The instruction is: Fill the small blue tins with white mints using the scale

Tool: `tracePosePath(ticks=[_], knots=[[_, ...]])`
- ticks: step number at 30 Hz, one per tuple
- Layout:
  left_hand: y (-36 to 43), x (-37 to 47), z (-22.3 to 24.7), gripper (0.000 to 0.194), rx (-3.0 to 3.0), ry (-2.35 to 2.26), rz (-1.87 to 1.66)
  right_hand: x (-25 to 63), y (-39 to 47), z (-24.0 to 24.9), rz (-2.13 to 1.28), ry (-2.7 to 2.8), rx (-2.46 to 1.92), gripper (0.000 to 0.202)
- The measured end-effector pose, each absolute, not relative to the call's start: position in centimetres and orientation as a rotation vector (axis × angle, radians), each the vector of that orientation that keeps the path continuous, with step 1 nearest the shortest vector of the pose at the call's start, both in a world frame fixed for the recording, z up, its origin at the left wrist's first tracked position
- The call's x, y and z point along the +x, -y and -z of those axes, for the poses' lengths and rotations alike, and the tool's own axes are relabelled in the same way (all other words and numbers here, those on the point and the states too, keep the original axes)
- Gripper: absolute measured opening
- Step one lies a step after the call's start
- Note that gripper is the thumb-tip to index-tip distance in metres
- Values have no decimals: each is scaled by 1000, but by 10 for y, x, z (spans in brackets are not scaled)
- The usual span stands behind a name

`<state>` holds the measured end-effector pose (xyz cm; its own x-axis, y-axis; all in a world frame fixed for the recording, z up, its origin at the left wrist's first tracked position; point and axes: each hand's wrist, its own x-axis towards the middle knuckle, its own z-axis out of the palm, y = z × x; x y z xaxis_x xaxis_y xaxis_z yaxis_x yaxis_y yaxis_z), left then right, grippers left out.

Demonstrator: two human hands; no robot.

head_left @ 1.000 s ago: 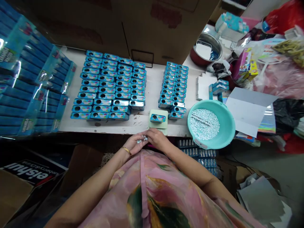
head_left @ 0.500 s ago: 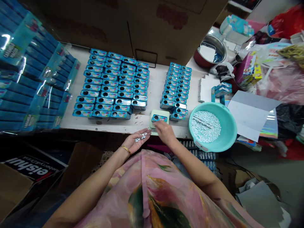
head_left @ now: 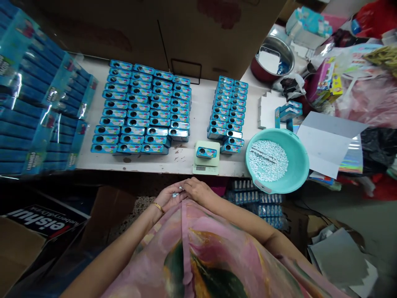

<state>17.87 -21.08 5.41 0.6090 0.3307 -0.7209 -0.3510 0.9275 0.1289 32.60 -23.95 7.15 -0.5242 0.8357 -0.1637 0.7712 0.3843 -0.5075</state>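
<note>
My left hand (head_left: 169,196) is palm up below the table edge, cupping several small white pieces (head_left: 175,194). Over its fingers lies my right hand (head_left: 196,190), its fingers bent together at the pieces; what they pinch is too small to make out. Just beyond both hands, a pale green scale (head_left: 205,169) carries one blue tin (head_left: 206,152) with a dark round spot on its top. To the right, a turquoise basin (head_left: 297,165) holds many white pieces (head_left: 269,160) and a patterned strip.
Rows of blue tins (head_left: 138,105) stand left of the scale, with a narrower group (head_left: 228,109) behind it to the right. Wrapped blue packs (head_left: 34,103) are stacked at far left. A cardboard box (head_left: 186,37) borders the back; a metal pot (head_left: 288,62) and bags are at right.
My right hand has drawn back from the tin on the scale to my left palm. Both hands are nearer my body, and the scale is fully uncovered.
</note>
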Motion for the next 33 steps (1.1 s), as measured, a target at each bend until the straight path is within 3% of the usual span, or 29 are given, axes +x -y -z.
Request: tracePosePath(ticks=[14, 21, 33], knots=[[191, 192, -63, 48, -58, -835, -462, 366, 200, -82, -621, 1919, -1676, 14], [188, 193, -64, 51, -53, -818, -505, 387, 161, -71, -483, 2034, -1885, 17], [193, 176, -56, 46, -73, -887, -554, 409, 183, -81, -380, 1548, -1727, 19]])
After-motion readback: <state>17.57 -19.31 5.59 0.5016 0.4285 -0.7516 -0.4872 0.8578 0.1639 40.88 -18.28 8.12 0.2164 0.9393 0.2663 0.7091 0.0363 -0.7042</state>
